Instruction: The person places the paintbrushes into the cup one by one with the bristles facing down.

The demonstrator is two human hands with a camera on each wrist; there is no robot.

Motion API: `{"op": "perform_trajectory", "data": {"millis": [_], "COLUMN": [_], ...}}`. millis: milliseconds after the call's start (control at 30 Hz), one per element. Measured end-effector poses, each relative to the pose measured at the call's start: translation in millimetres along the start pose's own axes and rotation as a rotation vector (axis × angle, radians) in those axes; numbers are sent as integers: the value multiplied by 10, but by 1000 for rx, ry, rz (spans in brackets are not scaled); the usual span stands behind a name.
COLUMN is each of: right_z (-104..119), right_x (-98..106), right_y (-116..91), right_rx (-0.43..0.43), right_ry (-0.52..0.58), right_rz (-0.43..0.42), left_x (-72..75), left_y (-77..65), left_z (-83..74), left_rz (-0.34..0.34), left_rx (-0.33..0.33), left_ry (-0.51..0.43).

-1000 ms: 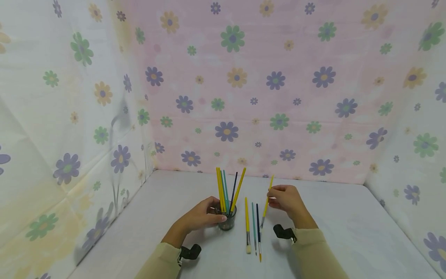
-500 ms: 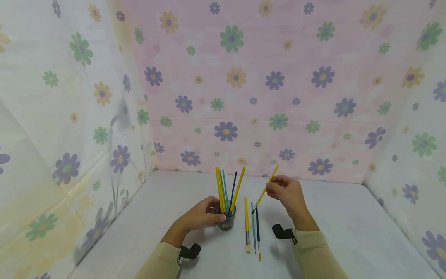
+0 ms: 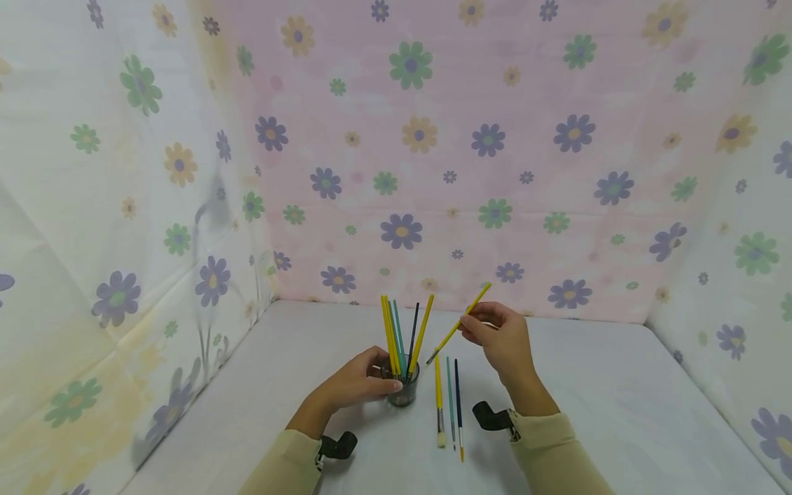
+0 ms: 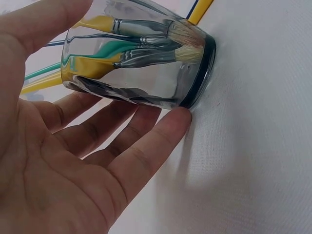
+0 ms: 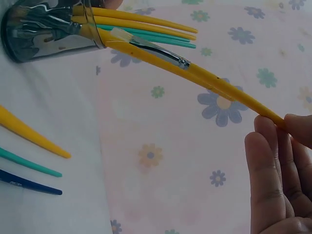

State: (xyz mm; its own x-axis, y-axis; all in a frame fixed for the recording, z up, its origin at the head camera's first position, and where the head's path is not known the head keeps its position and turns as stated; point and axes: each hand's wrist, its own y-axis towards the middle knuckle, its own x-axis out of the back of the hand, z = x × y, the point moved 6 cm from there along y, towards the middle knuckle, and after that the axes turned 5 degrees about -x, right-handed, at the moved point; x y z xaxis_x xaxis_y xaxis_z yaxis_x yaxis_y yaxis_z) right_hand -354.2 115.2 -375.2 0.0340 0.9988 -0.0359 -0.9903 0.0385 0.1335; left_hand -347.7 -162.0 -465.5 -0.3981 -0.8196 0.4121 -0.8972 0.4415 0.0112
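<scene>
My left hand (image 3: 353, 381) holds a clear glass (image 3: 405, 396) that stands on the table, thumb on one side and fingers along the other. Several paintbrushes (image 4: 146, 57) with yellow, teal and dark handles lean in it, bristles down. Between thumb and fingertips my right hand (image 3: 506, 342) pinches a yellow paintbrush (image 3: 459, 324) by its handle. That brush is slanted in the air to the right of the glass, its pale bristles low and toward the glass. In the right wrist view its bristle end overlaps a yellow handle (image 5: 161, 65) leaning out of the glass.
Right of the glass, three brushes lie side by side on the white table (image 3: 588, 385): a yellow brush (image 3: 439, 402), a teal brush (image 3: 450, 399) and a dark blue brush (image 3: 458, 402). Flower-patterned cloth (image 3: 458, 206) hangs behind and at both sides.
My right hand has lifted the yellow paintbrush up from beside the lying brushes and moved it left, tilting it so its bristles point toward the glass. My left hand stays on the glass.
</scene>
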Motion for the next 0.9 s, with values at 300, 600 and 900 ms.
{"op": "perform_trajectory", "data": {"millis": [300, 600, 900], "right_z": [-14, -56, -140], "right_x": [-149, -293, -421], "right_y": [-45, -80, -134], "right_rx": [41, 78, 77], "right_ry": [-22, -151, -259], "right_rz": [15, 36, 43], "left_x": [11, 20, 9], "left_y": [-2, 20, 13], "left_z": [12, 26, 27], "left_rz": [-9, -21, -29], "left_rx": [6, 13, 22], "left_ry": [33, 57, 64]}}
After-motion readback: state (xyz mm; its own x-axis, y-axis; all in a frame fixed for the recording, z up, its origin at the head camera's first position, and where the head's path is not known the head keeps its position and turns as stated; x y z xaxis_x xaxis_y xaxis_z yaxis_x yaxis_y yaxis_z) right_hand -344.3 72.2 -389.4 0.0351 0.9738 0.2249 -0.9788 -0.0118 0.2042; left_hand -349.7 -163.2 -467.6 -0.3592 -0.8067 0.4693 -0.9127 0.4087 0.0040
